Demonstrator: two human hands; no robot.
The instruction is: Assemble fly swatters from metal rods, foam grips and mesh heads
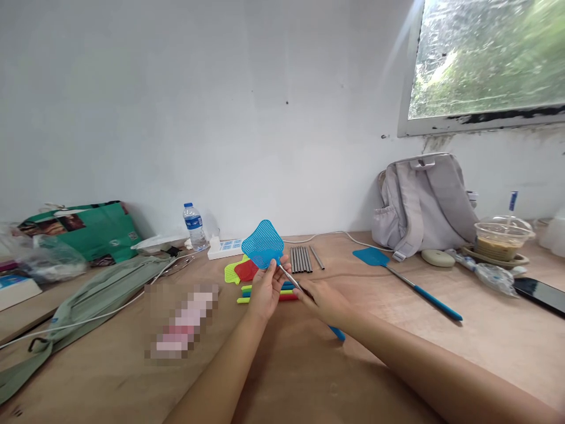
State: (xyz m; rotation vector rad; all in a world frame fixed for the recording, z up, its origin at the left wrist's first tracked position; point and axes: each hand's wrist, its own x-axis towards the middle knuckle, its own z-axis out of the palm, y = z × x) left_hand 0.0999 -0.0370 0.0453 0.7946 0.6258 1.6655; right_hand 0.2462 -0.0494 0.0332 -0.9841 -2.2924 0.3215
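The left grip (pixel 266 288) is closed around the neck of a blue fly swatter (pixel 263 243), just under its mesh head, holding it tilted above the tabletop (pixel 397 330). The right grip (pixel 321 300) pinches the swatter's thin metal rod lower down. Just behind lie loose swatter heads (pixel 241 271), coloured handles (pixel 265 294) and a row of metal rods (pixel 301 259). A second assembled swatter (pixel 404 280) rests to the right, near a grey backpack (pixel 424 203).
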